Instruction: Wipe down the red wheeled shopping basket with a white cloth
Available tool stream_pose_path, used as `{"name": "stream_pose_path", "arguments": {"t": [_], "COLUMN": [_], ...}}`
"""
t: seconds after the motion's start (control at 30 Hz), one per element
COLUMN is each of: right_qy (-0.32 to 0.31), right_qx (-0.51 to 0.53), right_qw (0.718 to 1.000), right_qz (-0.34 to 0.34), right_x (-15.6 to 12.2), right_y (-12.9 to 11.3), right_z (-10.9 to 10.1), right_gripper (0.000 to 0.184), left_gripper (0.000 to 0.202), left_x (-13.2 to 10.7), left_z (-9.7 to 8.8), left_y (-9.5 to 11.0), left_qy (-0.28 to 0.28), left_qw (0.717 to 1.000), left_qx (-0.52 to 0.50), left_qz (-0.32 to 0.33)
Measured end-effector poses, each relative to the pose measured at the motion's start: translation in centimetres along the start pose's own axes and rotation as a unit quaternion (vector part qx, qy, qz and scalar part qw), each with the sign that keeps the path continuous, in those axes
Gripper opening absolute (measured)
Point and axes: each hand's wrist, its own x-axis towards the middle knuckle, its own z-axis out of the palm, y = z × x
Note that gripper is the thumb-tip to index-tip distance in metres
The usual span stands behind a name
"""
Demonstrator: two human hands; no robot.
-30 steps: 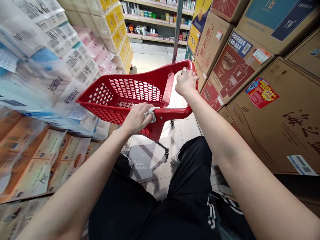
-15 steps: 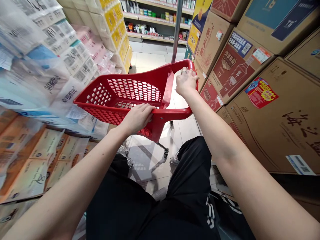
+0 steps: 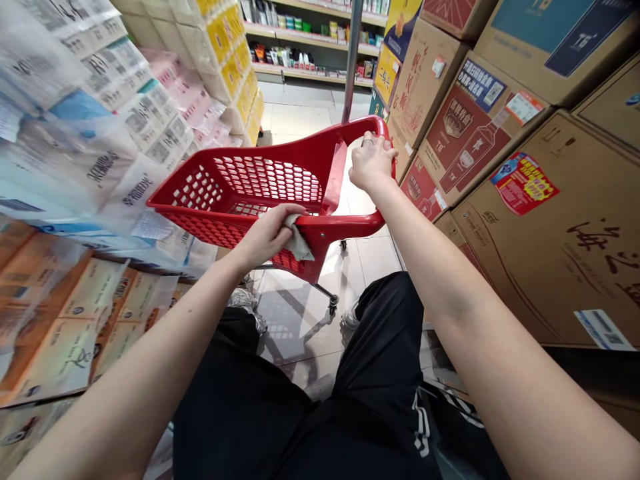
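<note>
A red plastic shopping cart with a mesh basket [image 3: 267, 179] stands in front of me on small castors. My left hand [image 3: 267, 237] lies on the near rim of the cart, pressing a crumpled grey cloth [image 3: 299, 241] against the red frame. The cloth hangs out below the fingers. My right hand [image 3: 373, 163] is closed around the red handle at the cart's right side, with a ring on one finger. The basket holds no visible items, and its lower part is partly hidden by the rim and my left hand.
Wrapped tissue packs [image 3: 120, 127] are stacked high along the left. Large cardboard cartons [image 3: 520, 233] form a wall on the right. A metal pole [image 3: 353, 60] rises from the cart, and goods shelves [image 3: 310, 47] stand beyond the tiled aisle.
The grey cloth, hidden under my left hand a moment ago and bunched at the fingers before that, now hangs below the hand over the red frame. My right hand stays on the handle.
</note>
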Motion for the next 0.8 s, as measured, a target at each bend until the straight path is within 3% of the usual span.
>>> {"name": "stream_pose_path", "arguments": {"t": [0.1,0.3,0.47,0.67,0.8], "right_qy": [0.013,-0.008,-0.004,0.012,0.032], "right_qx": [-0.018,-0.039,-0.040,-0.013,0.010], "right_qw": [1.000,0.999,0.999,1.000,0.999], "right_qz": [0.015,0.036,0.026,0.014,0.001], "right_x": [0.1,0.4,0.4,0.5,0.6], "right_y": [-0.1,-0.3,-0.3,0.2,0.5], "right_z": [0.1,0.2,0.2,0.5,0.9], "right_gripper": [0.047,0.061,0.053,0.056,0.059], "left_gripper": [0.049,0.036,0.036,0.037,0.036], "left_x": [-0.3,-1.2,-0.5,0.5,0.5], "left_z": [-0.2,-0.9,-0.5,0.7,0.9], "left_y": [-1.1,-3.5,-2.8,-0.9,-1.2], "left_qy": [-0.020,-0.010,-0.022,-0.018,-0.009], "left_qw": [0.993,0.970,0.968,0.973,0.976], "left_qx": [0.108,0.244,0.247,0.221,0.209], "left_qz": [0.033,-0.006,0.033,0.058,0.065]}}
